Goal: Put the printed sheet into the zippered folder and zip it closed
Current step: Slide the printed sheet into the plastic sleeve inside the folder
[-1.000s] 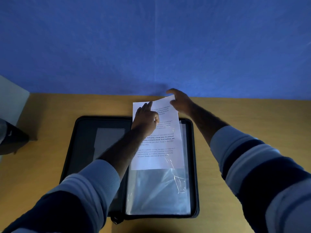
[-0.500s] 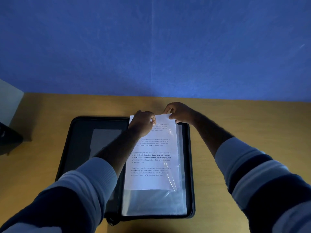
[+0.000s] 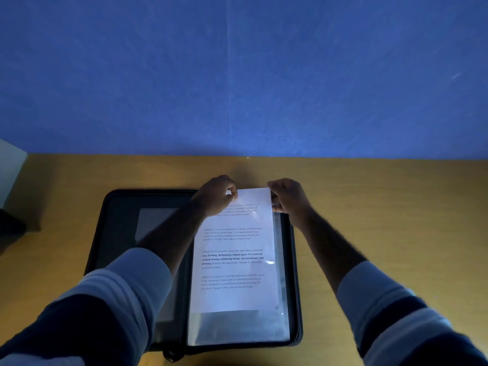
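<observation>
A black zippered folder [image 3: 118, 233] lies open flat on the wooden table. Its right half holds clear plastic sleeves [image 3: 237, 328]. The printed sheet [image 3: 235, 260], white with several blocks of text, sits most of the way inside a sleeve, its top edge near the folder's far rim. My left hand [image 3: 215, 196] pinches the sheet's top left corner. My right hand [image 3: 289, 198] grips the top right corner at the sleeve's opening. A zipper pull [image 3: 171, 356] hangs at the folder's near edge.
The wooden table [image 3: 383, 207] runs to a blue wall [image 3: 237, 75] just behind the folder. A pale box [image 3: 10, 167] and a dark object [image 3: 10, 233] sit at the left edge.
The sheet has slid further down into the clear sleeve, toward me. Both hands followed it down to the folder's far rim and now hold its top corners.
</observation>
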Motion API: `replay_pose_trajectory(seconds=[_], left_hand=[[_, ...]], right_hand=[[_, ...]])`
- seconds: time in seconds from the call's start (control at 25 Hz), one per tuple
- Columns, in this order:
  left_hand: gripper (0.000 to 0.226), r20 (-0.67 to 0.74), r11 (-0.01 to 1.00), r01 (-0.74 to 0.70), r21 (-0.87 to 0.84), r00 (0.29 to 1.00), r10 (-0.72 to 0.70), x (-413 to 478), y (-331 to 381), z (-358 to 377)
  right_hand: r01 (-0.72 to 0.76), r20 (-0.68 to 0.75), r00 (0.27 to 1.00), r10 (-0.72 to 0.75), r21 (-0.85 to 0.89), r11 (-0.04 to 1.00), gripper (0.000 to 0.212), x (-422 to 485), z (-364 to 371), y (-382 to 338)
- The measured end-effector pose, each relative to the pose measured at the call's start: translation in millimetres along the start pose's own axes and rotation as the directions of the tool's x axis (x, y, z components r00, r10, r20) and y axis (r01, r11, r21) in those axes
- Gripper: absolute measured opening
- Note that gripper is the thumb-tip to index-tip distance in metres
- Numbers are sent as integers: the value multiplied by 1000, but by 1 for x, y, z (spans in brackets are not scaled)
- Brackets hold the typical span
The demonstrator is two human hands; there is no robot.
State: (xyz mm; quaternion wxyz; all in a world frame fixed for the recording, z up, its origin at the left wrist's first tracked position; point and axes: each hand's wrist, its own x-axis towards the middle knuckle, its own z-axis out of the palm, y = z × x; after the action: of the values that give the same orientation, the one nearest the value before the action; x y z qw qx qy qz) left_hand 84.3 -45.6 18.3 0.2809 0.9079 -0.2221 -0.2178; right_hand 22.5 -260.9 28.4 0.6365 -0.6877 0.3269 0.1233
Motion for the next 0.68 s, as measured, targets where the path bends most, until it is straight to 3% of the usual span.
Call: replay_pose_trajectory(seconds=[0.16,0.28,0.44,0.68], left_hand=[[7,-2,999,12,-33,1000,-12,1,-3,2],[9,-7,997,44,-67,999,-45,1,-5,3],[9,-10,998,53,-43,999,-53,-1,-1,1],[8,23,994,98,-38,995,-97,-3,7,0]], right_hand=[[-167,-95,980,177,101,981,14,-21,5,42],[-164,-122,974,190,199,966,4,-27,14,46],[-179,-212,948,238,261,949,6,-23,22,43],[-141,-248,944,218,294,945,24,-24,28,42]])
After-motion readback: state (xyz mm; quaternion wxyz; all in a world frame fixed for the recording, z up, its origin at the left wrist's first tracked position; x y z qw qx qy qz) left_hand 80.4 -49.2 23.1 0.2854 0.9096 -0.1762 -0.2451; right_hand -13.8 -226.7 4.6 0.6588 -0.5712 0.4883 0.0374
